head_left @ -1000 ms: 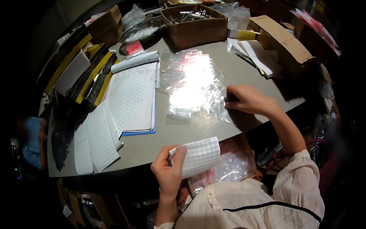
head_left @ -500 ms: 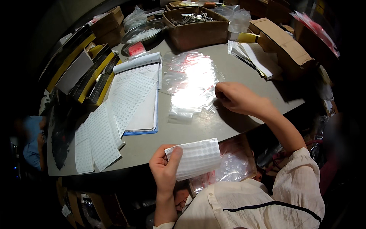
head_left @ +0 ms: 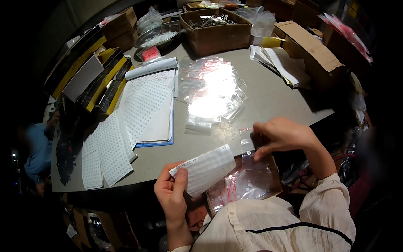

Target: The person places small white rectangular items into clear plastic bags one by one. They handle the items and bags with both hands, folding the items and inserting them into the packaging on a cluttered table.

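My left hand [head_left: 172, 191] grips a curled sheet of small round stickers [head_left: 210, 170] near the table's front edge, thumb on top. A few printed stickers show along its upper edge; much of the rest looks blank. Just right of the sheet, my right hand [head_left: 285, 133] pinches a small clear zip bag [head_left: 246, 138] with a red line at its top. One round white sticker shows on that bag. Beyond both hands, a spread pile of clear zip bags [head_left: 208, 90] lies on the table under bright glare. Below the hands, an open box [head_left: 275, 180] holds several stickered bags.
More sticker sheets [head_left: 111, 149] overlap a clipboard of papers [head_left: 157, 126] at left. Black-and-yellow boxes [head_left: 98, 90] stand behind them. At the back are a round tray of white bits [head_left: 159, 38] and a carton of metal parts [head_left: 218, 40]. Cardboard boxes [head_left: 310, 46] line the right.
My right hand has come from the bag pile toward me, now with one bag in it. The sticker sheet in my left hand has shifted left and tilted.
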{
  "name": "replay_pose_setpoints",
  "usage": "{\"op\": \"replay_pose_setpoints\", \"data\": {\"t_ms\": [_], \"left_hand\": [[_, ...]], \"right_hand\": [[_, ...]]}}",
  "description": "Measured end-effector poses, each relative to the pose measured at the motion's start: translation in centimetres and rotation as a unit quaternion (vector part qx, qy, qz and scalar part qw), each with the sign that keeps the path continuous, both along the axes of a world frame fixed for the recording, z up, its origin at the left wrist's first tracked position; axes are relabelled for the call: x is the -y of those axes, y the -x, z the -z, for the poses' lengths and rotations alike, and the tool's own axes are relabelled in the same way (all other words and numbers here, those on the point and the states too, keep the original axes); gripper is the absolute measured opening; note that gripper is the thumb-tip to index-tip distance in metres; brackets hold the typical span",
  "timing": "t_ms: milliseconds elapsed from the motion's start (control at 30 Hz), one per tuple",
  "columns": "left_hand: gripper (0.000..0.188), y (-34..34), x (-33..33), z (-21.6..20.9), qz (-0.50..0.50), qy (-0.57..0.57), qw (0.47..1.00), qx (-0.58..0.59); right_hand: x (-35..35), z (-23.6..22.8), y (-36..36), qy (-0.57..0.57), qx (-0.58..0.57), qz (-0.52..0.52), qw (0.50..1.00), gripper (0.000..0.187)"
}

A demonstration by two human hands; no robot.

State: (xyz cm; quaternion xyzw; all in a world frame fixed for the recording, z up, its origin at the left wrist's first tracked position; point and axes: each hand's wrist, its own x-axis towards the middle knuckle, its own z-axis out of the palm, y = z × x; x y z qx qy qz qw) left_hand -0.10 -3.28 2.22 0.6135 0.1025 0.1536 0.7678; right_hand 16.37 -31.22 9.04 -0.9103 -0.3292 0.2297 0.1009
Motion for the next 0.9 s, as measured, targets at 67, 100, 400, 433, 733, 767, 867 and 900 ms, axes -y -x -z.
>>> {"op": "replay_pose_setpoints", "data": {"t_ms": [67,100,400,433,733,767,867,900], "left_hand": [[0.019,0.2,0.4,-0.7,-0.004,-0.004,1.000,-0.009],[0.020,0.3,0.7,-0.9,-0.005,-0.007,1.000,-0.013],[0.016,-0.2,3.3,0.0,0.056,-0.077,0.994,-0.053],[0.016,-0.3,3.5,0.0,0.057,-0.098,0.992,-0.056],[0.016,-2.6,3.0,1.6,0.034,-0.170,0.984,-0.032],[0.016,-2.9,2.7,1.7,0.036,-0.176,0.983,-0.041],[0.018,-3.7,2.5,1.0,0.032,-0.111,0.991,-0.062],[0.017,-3.8,2.5,1.0,0.030,-0.115,0.991,-0.054]], "right_hand": [[-0.7,-0.6,1.0,-0.050,-0.032,-0.030,0.998,0.056],[-0.9,-0.4,1.3,-0.136,-0.002,-0.037,0.990,0.050],[-5.3,0.8,4.8,-0.314,0.131,-0.178,0.923,0.031],[-5.6,1.2,4.9,-0.310,0.147,-0.189,0.920,0.032],[-6.2,3.5,5.2,-0.285,0.314,-0.203,0.883,0.027],[-6.2,3.7,5.0,-0.284,0.334,-0.215,0.873,0.028],[-6.3,3.3,2.4,-0.323,0.327,-0.207,0.864,0.030],[-6.0,3.2,0.9,-0.341,0.302,-0.151,0.878,0.028]]}}
